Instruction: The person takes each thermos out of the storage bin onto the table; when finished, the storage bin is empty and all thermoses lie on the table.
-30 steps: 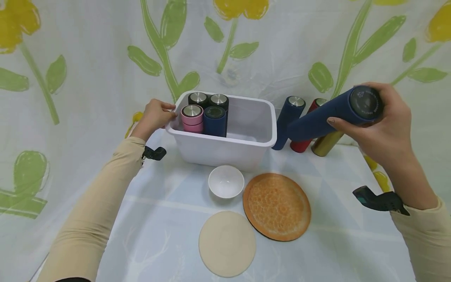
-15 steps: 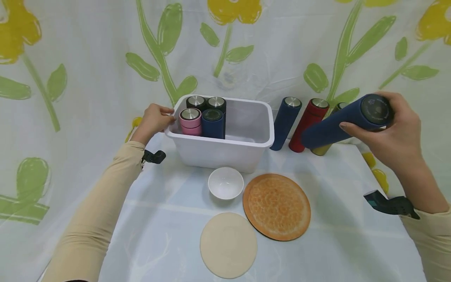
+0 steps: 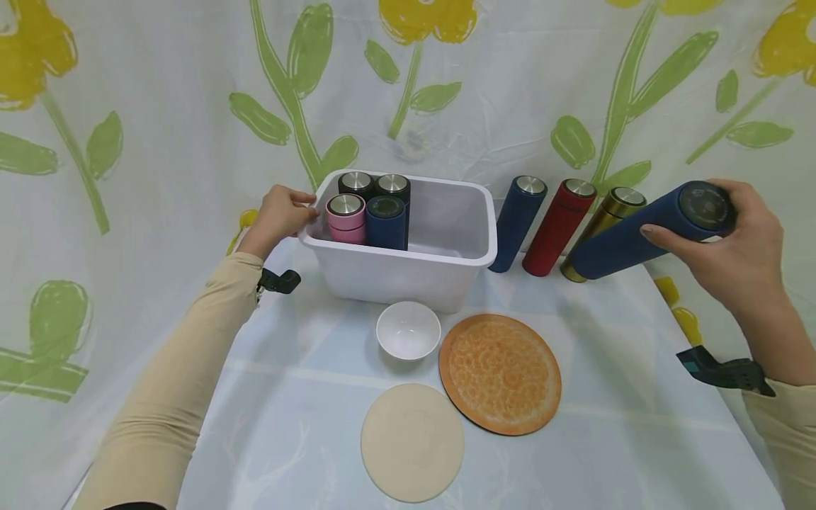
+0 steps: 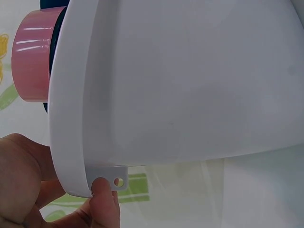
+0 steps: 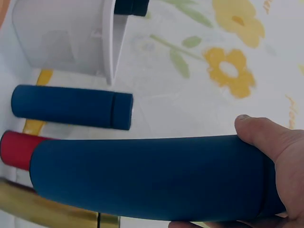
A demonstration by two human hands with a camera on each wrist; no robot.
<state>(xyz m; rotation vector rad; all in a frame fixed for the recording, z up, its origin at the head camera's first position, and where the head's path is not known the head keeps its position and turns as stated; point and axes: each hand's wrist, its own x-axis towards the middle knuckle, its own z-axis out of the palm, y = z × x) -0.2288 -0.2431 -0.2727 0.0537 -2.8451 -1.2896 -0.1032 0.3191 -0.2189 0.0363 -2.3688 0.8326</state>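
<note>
My left hand [image 3: 278, 219] holds the left end of a white plastic bin [image 3: 395, 276]; in the left wrist view its fingertips [image 4: 104, 204] curl round the rim at a small tab with a hole. Inside the bin's left half stand a pink thermos [image 3: 347, 228], a blue thermos [image 3: 385, 227] and two black thermoses with silver tops. At the right, my right hand [image 3: 755, 244] grips another blue thermos [image 3: 644, 234] near its black lid. That thermos is tilted, its base down to the left, overlapping the lower part of a gold thermos [image 3: 621, 205].
Right of the bin, a blue thermos [image 3: 519, 223] and a red thermos [image 3: 559, 227] stand beside the gold one. In front of the bin are a white bowl [image 3: 409, 331], a brown round mat [image 3: 500, 374] and a beige round mat [image 3: 412, 443]. A flowered curtain [image 3: 472, 120] hangs behind.
My right hand has carried the blue thermos rightward and slightly down, uncovering the red thermos and more of the gold one. My left hand keeps its hold on the bin.
</note>
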